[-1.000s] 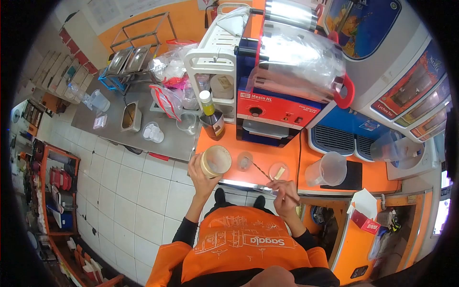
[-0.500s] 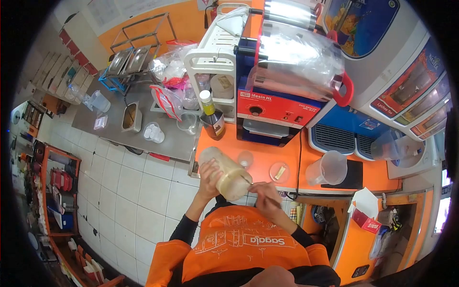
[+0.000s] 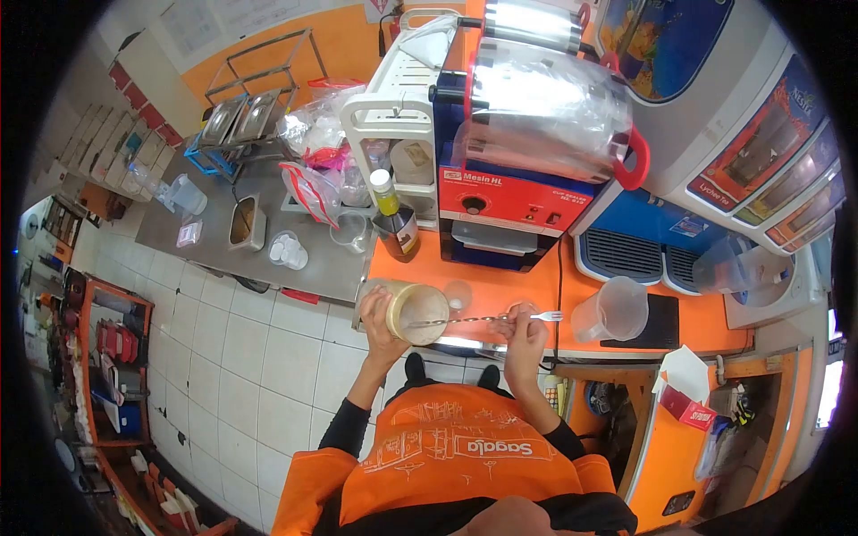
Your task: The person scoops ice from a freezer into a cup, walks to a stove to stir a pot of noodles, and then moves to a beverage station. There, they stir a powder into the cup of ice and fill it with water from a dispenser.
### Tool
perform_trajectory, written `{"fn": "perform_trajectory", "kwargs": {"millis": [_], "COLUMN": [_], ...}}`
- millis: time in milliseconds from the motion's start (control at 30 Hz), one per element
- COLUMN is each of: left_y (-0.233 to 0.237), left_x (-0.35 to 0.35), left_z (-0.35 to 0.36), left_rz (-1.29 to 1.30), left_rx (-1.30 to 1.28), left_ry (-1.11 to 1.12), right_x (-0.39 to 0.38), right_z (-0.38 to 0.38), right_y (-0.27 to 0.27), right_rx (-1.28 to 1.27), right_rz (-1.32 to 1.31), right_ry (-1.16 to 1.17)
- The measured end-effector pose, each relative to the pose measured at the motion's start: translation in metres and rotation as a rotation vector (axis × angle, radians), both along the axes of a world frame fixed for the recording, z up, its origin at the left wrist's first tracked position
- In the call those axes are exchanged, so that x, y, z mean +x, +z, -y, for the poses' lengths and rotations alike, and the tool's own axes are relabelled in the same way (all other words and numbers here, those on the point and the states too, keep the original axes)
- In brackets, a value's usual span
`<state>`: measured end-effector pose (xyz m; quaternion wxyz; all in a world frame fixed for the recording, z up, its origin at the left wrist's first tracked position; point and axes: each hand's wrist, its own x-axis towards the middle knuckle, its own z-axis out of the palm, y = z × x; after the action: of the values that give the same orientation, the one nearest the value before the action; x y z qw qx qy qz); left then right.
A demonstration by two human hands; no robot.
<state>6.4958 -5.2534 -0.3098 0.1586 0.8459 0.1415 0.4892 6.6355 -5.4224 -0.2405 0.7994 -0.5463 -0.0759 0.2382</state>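
Observation:
My left hand [image 3: 384, 322] is wrapped around a wide, gold-rimmed jar [image 3: 420, 295]. The jar is tilted, its open mouth facing up toward me, with pale contents inside. In my right hand [image 3: 525, 335] is a long twisted bar spoon [image 3: 478, 319], gripped near its fork-shaped end. The spoon's other end reaches into the jar's mouth. Just behind the jar, a small clear cup [image 3: 458, 296] stands on the orange counter [image 3: 500, 286]. My right hand partly hides a small round item on the counter.
A dark bottle with a yellow-green neck [image 3: 396, 219] and a red cup sealer [image 3: 500, 210] stand behind. To the right are a clear pitcher [image 3: 612, 310] and a drink dispenser [image 3: 626, 255]. On the steel table [image 3: 304, 268] at left sit a metal container [image 3: 246, 223] and plastic bags.
My right hand has moved up and right, drawing more of the spoon into view. The jar has turned, its mouth now facing me more and sitting slightly higher.

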Motion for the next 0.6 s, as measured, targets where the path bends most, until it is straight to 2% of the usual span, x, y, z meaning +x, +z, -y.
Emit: {"fn": "perform_trajectory", "kwargs": {"millis": [300, 433, 500, 533, 600], "left_y": [-0.001, -0.004, -0.005, -0.006, -0.006], "left_x": [0.001, -0.005, -0.007, -0.007, -0.008], "left_z": [0.015, 0.017, 0.016, 0.015, 0.014], "left_rz": [-0.069, -0.144, -0.145, -0.146, -0.145], "left_rx": [-0.183, -0.246, -0.25, -0.253, -0.264], "left_ry": [0.147, 0.215, 0.225, 0.236, 0.235], "right_x": [0.034, 0.042, 0.032, 0.025, 0.011], "right_z": [0.023, 0.035, 0.035, 0.033, 0.031], "right_y": [-0.001, -0.007, 0.004, 0.004, 0.003], "right_rx": [0.049, 0.036, -0.021, -0.023, -0.112], "right_rz": [-0.035, 0.058, 0.254, 0.252, 0.765], "right_ry": [-0.111, -0.214, -0.233, -0.233, -0.121]}}
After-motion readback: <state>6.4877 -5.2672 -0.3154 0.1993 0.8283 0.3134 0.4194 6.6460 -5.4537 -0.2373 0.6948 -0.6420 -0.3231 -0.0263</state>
